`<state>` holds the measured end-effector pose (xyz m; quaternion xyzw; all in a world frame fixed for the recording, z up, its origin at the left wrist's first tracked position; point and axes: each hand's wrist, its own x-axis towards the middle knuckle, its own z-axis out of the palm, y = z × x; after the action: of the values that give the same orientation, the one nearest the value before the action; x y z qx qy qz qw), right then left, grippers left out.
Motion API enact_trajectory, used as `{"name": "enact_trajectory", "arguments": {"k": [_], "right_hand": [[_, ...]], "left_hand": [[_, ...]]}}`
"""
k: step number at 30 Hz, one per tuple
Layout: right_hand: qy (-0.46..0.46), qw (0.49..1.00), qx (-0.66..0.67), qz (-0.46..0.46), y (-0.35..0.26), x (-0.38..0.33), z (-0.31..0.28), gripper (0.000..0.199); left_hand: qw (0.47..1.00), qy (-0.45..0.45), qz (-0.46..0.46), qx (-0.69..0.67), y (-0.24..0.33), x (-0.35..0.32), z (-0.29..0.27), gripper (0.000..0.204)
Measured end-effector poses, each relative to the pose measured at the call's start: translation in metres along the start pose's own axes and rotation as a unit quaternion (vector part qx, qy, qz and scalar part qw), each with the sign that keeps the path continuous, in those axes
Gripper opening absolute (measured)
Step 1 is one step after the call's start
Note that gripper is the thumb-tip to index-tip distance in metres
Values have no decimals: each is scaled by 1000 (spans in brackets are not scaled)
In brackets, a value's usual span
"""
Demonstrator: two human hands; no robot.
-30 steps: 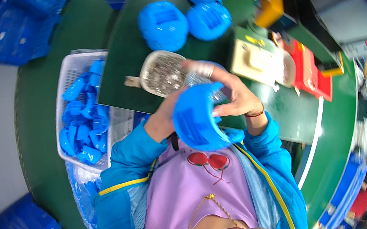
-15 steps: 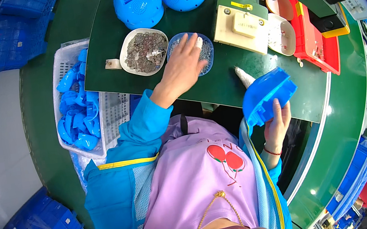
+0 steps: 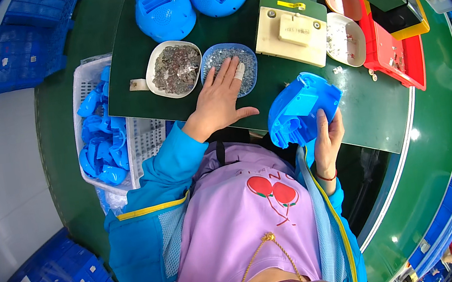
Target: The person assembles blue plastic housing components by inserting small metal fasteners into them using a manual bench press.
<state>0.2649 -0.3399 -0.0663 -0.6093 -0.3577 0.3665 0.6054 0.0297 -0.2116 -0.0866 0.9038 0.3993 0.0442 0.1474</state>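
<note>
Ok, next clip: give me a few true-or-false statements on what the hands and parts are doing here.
1. The left hand reaches into the blue bowl of small metal parts. True.
2. The right hand holds a blue plastic shell. True.
3. The white basket of blue parts sits to the person's right. False: it is on their left.
4. Both hands grip the shell. False: only the right hand does.
</note>
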Motion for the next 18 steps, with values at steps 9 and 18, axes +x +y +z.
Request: {"name": "enact_trajectory", "arguments": {"k": [9, 18], "right_hand": [[-19, 1000, -13, 11, 2, 5, 7, 26], [-9, 1000, -28, 8, -3, 15, 18, 24]], "left_hand": [[957, 280, 56, -51, -55, 60, -26, 21], [981, 139, 50, -124, -82, 104, -19, 15]]}}
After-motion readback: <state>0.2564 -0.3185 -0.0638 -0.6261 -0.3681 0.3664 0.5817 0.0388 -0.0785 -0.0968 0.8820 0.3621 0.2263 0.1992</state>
